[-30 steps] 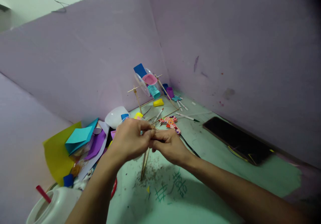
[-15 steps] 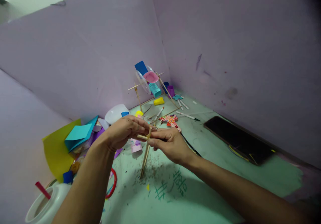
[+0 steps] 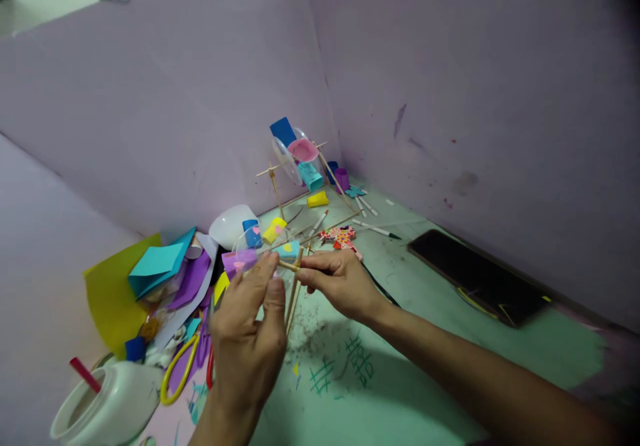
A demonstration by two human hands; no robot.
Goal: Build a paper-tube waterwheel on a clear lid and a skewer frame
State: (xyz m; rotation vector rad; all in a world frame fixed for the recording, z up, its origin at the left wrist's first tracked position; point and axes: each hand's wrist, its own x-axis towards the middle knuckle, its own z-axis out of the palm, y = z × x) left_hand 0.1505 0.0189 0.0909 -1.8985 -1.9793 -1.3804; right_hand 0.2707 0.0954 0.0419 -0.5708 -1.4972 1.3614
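Observation:
My right hand (image 3: 345,283) pinches thin wooden sticks (image 3: 294,294) where they cross, thumb and fingers closed around the joint. The sticks slant down toward the table, and a short end points left. At that end is my left hand (image 3: 253,333), back toward me, with fingers stretched and thumb apart; its fingertips are at or near the stick tip. Just beyond the hands lies a clear plastic wheel with colored paper pieces, among them a purple one (image 3: 239,261) and a yellow one (image 3: 274,230).
At the back stands a stick frame carrying a wheel with paper cups (image 3: 303,151). A patterned glue gun (image 3: 340,238) and markers lie before it. Right is a dark phone (image 3: 475,276). Left are colored sheets (image 3: 113,299), yellow-handled scissors (image 3: 173,379) and a white jar (image 3: 123,399).
My left hand has drawn back toward me and turned, fingers now apart from the crossing. This uncovers the wheel with paper pieces and the scissors. My right hand still holds the sticks.

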